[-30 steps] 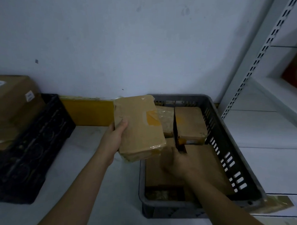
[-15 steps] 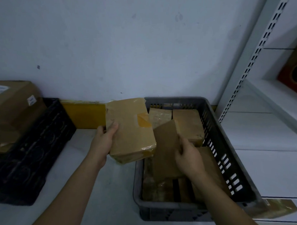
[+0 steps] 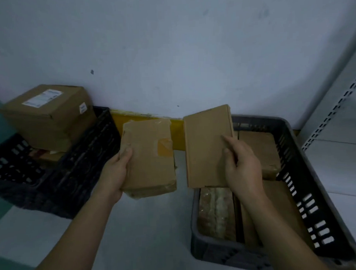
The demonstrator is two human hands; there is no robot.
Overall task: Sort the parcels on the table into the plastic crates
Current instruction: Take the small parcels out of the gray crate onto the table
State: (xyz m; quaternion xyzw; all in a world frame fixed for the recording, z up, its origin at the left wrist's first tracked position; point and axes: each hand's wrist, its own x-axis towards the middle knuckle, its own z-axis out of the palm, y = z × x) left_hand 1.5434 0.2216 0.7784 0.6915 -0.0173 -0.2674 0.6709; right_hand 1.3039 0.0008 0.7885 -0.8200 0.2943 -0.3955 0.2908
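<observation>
Two hands: left grips taped parcel, right flat parcel.

Brown parcels, a black crate, a grey crate

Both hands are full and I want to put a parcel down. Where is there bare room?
The tabletop is bare between the black crate and the grey crate, in front of the yellow strip. The grey crate is packed with parcels; a large box tops the black crate.
</observation>
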